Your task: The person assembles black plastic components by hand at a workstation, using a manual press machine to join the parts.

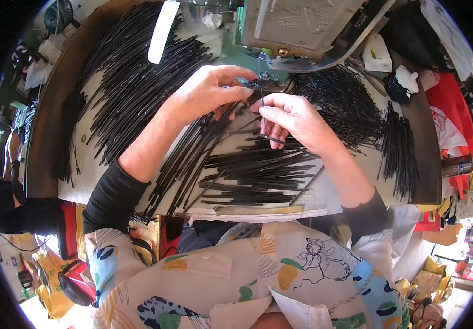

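My left hand (210,94) reaches to the small metal tooling (265,79) of a green bench machine (234,55). Its thumb and forefinger point at the tooling, while the lower fingers curl round the upper ends of several thin black strips (206,131) that slant down toward the table's front edge. Beside it, my right hand (291,118) pinches a thin black strip (262,98) standing nearly upright below the tooling. Another short dark piece (272,139) lies across its lower fingers. What the tips of my left thumb and forefinger touch is hard to make out.
Large heaps of black strips (138,88) cover the table's left side, with more strips (335,104) at the right and a loose pile (258,172) in front. A metal machine cover (302,24) overhangs the hands. A white strip-shaped piece (163,33) hangs at upper left.
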Demonstrator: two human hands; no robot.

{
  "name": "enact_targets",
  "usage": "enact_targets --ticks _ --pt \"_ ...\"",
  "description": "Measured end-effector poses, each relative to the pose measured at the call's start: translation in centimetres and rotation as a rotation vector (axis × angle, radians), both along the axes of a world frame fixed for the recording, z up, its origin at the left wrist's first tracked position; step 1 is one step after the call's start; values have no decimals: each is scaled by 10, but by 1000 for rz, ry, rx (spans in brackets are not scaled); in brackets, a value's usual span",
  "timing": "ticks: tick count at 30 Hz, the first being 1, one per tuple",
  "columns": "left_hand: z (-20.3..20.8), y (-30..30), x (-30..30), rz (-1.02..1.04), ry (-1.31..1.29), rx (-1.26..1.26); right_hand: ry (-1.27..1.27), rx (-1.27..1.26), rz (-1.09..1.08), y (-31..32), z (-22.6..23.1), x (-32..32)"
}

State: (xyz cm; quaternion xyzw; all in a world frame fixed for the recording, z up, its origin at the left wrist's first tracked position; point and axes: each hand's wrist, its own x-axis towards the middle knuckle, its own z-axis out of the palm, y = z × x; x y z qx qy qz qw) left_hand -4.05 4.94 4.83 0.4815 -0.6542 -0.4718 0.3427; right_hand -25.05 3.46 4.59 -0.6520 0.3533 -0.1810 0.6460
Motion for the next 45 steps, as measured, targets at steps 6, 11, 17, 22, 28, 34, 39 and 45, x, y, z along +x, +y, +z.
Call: enact_targets --ticks 6,11,17,22,28,34,39,45 --pt "0 -4 -7 19 55 6 -44 -25 -32 -5 -4 -4" --pt "7 -10 -11 29 -21 -51 -79 -97 -64 -9 -5 -5" --pt "-2 -16 -10 24 -12 -84 -74 -64 -72 -12 -5 -4" --pt "0 -17 -11 24 1 -40 -64 -81 -74 -13 -8 -5" --pt "2 -13 -9 97 111 128 -111 33 -77 -11 -3 -5" --pt "1 -14 -9 62 128 180 -166 98 -78 -10 -5 -5" --pt "2 -11 -11 61 108 102 -171 114 -36 -6 -4 -2" --pt "-2 -12 -15 45 71 85 -114 197 243 2 -1 -1"
